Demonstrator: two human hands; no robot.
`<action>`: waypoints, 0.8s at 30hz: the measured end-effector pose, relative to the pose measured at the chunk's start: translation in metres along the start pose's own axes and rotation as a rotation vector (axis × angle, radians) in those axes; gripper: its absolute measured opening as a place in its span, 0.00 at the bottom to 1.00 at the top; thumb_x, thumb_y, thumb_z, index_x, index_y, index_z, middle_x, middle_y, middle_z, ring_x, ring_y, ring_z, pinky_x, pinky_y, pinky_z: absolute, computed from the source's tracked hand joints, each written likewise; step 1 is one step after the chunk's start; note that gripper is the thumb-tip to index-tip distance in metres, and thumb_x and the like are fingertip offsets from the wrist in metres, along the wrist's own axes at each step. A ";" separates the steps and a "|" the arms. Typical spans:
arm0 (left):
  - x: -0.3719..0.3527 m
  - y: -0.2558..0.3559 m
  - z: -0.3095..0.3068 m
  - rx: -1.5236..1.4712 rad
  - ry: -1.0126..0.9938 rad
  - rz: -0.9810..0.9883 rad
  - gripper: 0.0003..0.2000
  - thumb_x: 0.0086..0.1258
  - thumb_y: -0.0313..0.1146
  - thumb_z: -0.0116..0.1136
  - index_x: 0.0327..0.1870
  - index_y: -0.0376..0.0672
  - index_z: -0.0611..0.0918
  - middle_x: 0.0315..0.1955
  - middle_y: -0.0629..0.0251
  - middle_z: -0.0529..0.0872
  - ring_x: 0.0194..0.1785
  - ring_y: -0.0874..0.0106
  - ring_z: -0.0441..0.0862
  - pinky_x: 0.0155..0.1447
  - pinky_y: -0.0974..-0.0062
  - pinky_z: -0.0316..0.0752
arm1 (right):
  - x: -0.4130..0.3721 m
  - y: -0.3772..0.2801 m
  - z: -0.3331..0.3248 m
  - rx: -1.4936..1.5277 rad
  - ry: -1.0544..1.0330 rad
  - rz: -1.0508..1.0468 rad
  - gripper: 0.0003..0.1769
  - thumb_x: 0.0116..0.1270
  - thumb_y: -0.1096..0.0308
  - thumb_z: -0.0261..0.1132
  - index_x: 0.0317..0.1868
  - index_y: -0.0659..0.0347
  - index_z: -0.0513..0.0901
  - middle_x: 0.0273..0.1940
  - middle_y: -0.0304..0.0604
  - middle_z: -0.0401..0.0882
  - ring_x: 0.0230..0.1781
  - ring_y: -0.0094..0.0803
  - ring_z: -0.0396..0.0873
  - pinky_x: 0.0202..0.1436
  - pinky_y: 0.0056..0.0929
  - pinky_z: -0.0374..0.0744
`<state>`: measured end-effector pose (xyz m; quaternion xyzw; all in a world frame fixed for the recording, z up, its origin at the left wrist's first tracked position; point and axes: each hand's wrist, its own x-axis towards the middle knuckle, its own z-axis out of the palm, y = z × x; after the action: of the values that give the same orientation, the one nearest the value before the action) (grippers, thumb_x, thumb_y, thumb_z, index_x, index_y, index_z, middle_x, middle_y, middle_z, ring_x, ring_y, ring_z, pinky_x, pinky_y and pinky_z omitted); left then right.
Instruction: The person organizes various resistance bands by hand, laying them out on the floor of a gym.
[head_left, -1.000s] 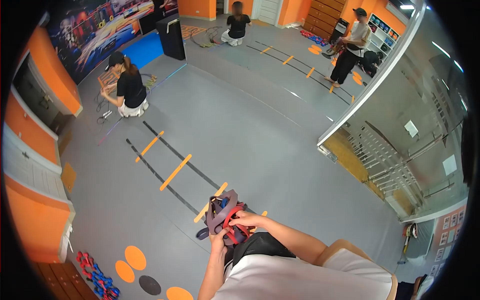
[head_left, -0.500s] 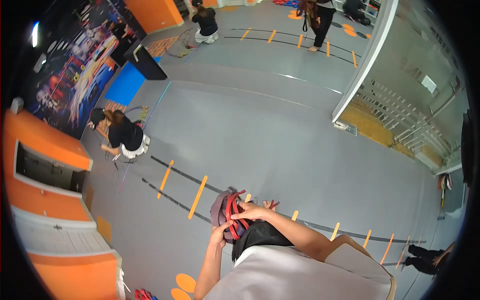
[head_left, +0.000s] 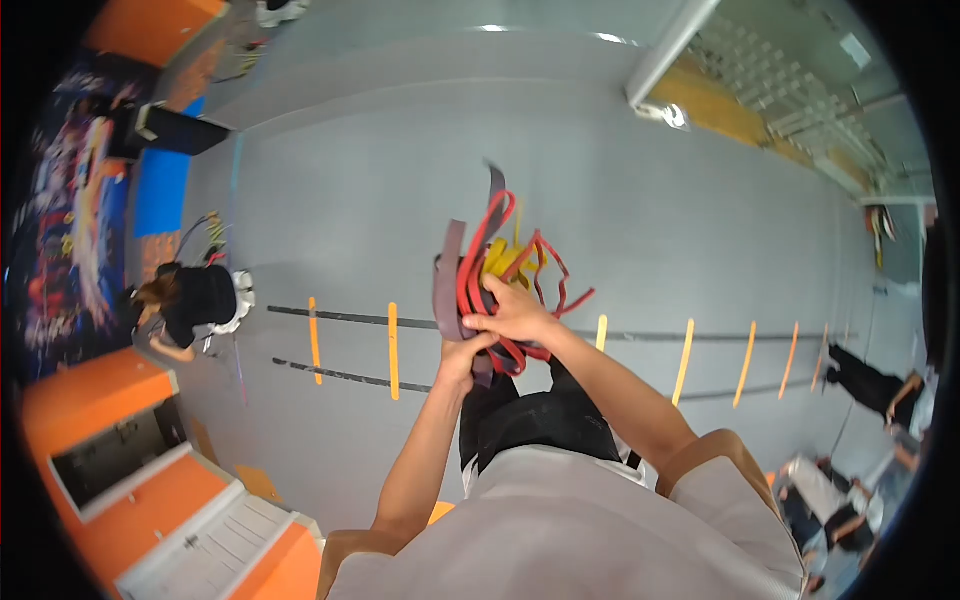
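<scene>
A bundle of flat stretchy loops that look like resistance bands is in front of my body in the head view. A wide purple band [head_left: 449,270] lies on its left side, with red bands [head_left: 472,275] beside it and yellow bands [head_left: 508,262] behind. My left hand [head_left: 463,358] is closed around the bottom of the bundle. From the right, my right hand [head_left: 518,314] grips the middle, thumb and fingers pressed on the red bands. Thin red ends [head_left: 550,265] hang loose beyond my right hand.
On the grey floor [head_left: 340,200] runs a ladder of dark lines with orange rungs [head_left: 393,350]. A crouching person [head_left: 195,305] is at the left near a blue mat [head_left: 163,190]. Orange cabinets [head_left: 110,400] stand lower left; several people [head_left: 850,500] are at the lower right.
My view has tilted down and turned. The bundle is now held farther from my body, and the yellow bands and loose red and purple ends show more clearly. Both hands still hold it.
</scene>
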<state>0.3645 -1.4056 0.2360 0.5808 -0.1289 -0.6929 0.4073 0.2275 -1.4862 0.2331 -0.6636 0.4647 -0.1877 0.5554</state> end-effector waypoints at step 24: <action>0.219 0.030 -0.282 -0.150 0.310 -0.101 0.29 0.55 0.22 0.62 0.60 0.37 0.69 0.50 0.61 0.78 0.53 0.65 0.78 0.59 0.66 0.74 | 0.238 0.134 0.195 0.439 -0.074 0.428 0.12 0.57 0.75 0.58 0.42 0.56 0.71 0.28 0.34 0.70 0.30 0.25 0.72 0.37 0.25 0.72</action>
<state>0.6346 -1.4976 0.0200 0.6546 0.0167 -0.6222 0.4290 0.4407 -1.5665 -0.0140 -0.4212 0.5219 -0.1381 0.7288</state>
